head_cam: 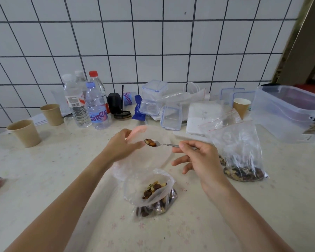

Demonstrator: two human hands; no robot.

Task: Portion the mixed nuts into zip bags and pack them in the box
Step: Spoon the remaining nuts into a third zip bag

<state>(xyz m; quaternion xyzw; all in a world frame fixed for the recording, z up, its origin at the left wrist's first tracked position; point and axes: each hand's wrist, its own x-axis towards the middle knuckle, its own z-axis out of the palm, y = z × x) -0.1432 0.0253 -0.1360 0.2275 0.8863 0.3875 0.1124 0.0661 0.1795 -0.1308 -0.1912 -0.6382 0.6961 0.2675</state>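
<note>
Table front free; bottles, containers, big tub block rear.

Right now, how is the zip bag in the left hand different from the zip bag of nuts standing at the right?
The held zip bag has a pink strip, looks empty, and is kept open in the air by the left hand. The standing zip bag has a red strip, holds mixed nuts at its bottom, and rests on the table untouched. The right hand brings a spoon of nuts to the held one only. Both are clear plastic.
</note>
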